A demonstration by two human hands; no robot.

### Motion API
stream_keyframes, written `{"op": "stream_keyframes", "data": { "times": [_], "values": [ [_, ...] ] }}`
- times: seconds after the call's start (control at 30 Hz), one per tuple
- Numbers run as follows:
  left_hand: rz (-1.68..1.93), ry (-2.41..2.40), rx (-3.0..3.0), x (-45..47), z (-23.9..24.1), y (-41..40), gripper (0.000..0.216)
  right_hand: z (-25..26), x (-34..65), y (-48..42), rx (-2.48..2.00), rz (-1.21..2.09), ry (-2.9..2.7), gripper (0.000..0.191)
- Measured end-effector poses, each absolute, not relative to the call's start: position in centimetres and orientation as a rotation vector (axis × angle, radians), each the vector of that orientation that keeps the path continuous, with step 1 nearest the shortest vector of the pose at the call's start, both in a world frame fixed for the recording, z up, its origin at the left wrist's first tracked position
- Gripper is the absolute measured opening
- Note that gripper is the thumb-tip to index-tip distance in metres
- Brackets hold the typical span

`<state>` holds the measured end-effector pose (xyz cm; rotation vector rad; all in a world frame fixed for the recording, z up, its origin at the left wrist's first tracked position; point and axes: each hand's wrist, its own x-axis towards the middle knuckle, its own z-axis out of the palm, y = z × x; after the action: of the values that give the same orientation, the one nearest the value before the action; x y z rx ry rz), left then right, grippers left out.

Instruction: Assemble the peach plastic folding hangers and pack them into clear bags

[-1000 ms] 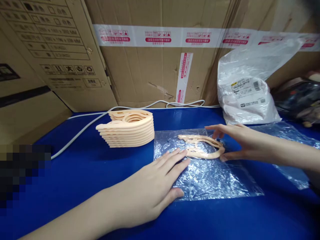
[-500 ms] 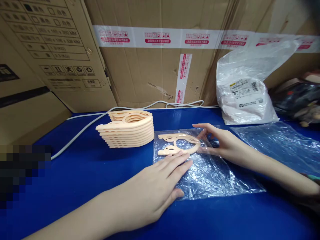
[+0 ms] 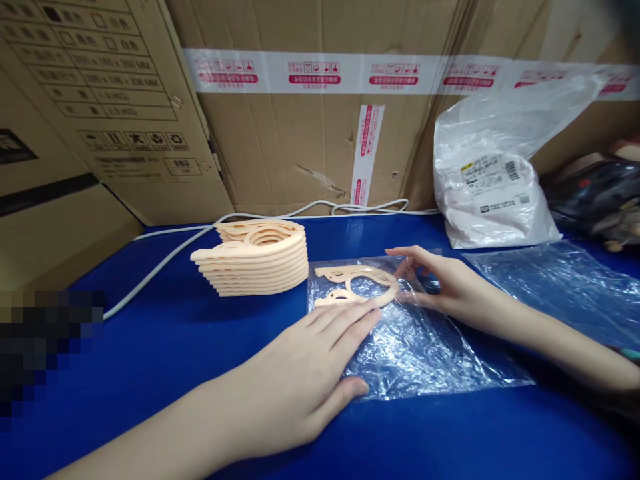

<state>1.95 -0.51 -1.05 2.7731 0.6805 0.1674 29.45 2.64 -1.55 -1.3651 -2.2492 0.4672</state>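
A beige plastic folding hanger (image 3: 388,298), folded up, lies inside a clear plastic bag (image 3: 415,360) on the blue tabletop. My left hand (image 3: 325,353) rests flat on the bag, fingers stretched out over the hanger's near edge. From the right, my right hand (image 3: 433,280) reaches to the hanger's rounded end, thumb on the near side and fingers on the far side. Its fingertips are partly covered by the film, and the index finger is raised. Left of the bag stands a neat stack of matching folding hangers (image 3: 260,267).
A white cable (image 3: 165,263) runs along the back of the blue table (image 3: 150,387). Large cardboard boxes (image 3: 280,147) stand behind it. At the back right are a white labelled bag (image 3: 495,200) and another clear plastic sheet or bag (image 3: 565,280).
My left hand has slid slightly up and left, covering more of the hanger's near edge. The right hand has barely moved, and the stack stays put.
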Motion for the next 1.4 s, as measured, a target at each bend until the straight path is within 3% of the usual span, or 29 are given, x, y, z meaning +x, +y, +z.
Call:
{"op": "stream_keyframes", "data": {
  "times": [1.4],
  "values": [
    [0.201,0.653,2.704,1.83,-0.66,-0.52,0.058,-1.65,29.14,2.54,-1.382,0.472,-2.242,0.053]
  ]
}}
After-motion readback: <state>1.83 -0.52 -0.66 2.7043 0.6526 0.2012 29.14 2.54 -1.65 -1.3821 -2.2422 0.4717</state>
